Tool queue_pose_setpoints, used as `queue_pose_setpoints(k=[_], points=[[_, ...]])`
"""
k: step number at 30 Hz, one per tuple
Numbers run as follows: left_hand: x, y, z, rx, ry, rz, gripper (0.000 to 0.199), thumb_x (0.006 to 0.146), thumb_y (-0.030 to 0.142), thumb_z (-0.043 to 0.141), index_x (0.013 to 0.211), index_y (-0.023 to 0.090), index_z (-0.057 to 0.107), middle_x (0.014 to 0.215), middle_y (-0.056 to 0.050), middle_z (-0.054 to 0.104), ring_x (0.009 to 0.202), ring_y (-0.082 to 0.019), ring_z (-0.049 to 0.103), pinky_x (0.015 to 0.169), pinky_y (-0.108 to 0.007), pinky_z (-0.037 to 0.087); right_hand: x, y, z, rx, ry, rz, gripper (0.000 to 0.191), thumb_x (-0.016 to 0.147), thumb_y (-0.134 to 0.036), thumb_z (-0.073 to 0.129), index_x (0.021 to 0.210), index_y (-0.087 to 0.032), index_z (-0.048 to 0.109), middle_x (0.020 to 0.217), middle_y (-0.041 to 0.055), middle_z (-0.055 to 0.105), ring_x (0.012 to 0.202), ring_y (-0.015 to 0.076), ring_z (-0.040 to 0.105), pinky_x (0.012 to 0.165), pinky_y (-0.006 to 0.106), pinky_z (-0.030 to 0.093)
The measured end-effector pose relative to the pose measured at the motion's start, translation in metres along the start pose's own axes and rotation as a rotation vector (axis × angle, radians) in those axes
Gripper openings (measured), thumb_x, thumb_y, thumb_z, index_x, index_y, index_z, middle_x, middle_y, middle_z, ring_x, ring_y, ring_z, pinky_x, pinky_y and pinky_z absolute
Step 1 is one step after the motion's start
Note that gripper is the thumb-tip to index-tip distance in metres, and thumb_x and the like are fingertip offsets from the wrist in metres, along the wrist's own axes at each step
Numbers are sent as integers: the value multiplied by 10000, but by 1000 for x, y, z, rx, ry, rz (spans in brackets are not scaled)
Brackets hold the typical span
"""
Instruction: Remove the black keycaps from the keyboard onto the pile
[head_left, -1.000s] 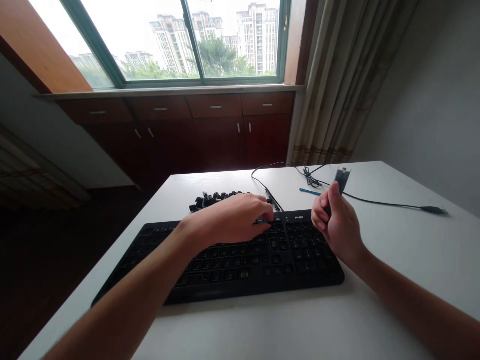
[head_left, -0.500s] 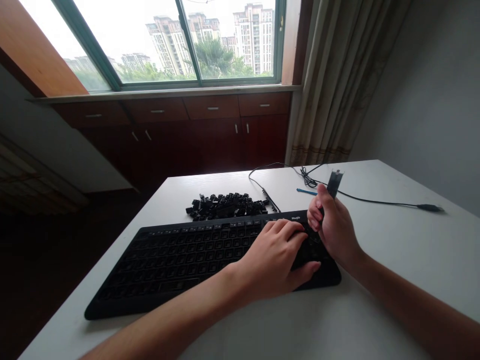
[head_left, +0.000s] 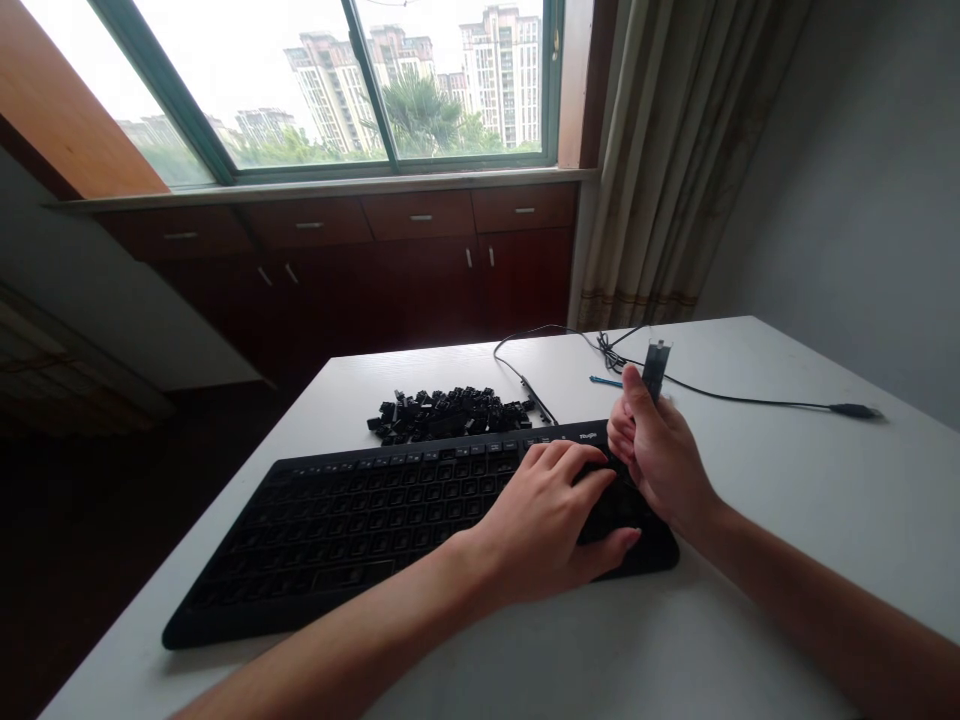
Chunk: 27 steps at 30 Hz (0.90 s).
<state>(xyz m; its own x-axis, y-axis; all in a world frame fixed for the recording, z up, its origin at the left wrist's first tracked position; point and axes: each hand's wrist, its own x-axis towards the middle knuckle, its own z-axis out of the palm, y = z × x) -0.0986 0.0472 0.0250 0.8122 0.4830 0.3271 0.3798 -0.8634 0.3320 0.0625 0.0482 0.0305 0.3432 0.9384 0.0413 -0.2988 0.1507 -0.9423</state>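
Note:
A black keyboard (head_left: 360, 520) lies across the white table, most of its key positions showing bare sockets. My left hand (head_left: 551, 515) rests on its right part, thumb and fingers spread apart, the fingertips near the upper right keys. My right hand (head_left: 656, 450) is wrapped round a dark flat tool (head_left: 655, 368) that sticks up out of the fist, its lower end hidden by the hand and keyboard. Behind the keyboard is a heap of loose black keycaps (head_left: 450, 415).
A thin blue tool (head_left: 604, 381) lies behind my right hand. A black cable (head_left: 750, 401) with a bundled loop runs over the table (head_left: 817, 480) to a plug (head_left: 856, 411) at the right. Drawers and a window stand beyond the table's far edge.
My right hand and the dark tool have shifted slightly left, with the tool tilting a little. My left hand stays on the keyboard. The whole view has moved slightly.

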Motion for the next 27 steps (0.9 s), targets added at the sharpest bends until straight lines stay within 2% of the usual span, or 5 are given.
queue_pose_setpoints(k=[7,13,19,23,27], points=[[0,0,0,-15,11,2,479,947,511,630,1254,143,640,1335,-104,621,1230,-278,558,1069,-459,454,1,6,-2,-104,-1,-97,554,925,-639,593,626,-217,395,528,-65,361,436,79,346,412,235,295],[0,0,-1,-21,6,0,470,948,512,624,1242,145,643,1317,-110,630,1217,-282,565,1058,-463,458,2,8,-3,-77,2,-69,530,921,-652,586,665,-224,406,550,-68,374,460,88,348,435,235,319],[0,0,0,-14,0,-4,490,950,527,613,1238,132,642,1335,-117,619,1250,-285,545,1092,-455,436,-1,3,-2,-345,-93,-62,491,928,-629,592,684,-219,471,575,-35,484,514,118,450,503,256,395],[0,1,0,-18,0,-6,475,956,524,599,1244,149,641,1336,-114,616,1247,-288,545,1087,-462,438,-2,-2,-9,-507,-155,-55,459,917,-565,636,658,-206,517,583,-19,512,548,137,473,533,274,403],[0,1,-1,-15,7,-12,466,948,520,603,1238,158,646,1286,-123,636,1210,-297,562,1061,-478,456,2,-4,-14,-526,-155,-53,428,900,-485,667,621,-202,510,588,-24,493,561,134,455,540,270,393]])
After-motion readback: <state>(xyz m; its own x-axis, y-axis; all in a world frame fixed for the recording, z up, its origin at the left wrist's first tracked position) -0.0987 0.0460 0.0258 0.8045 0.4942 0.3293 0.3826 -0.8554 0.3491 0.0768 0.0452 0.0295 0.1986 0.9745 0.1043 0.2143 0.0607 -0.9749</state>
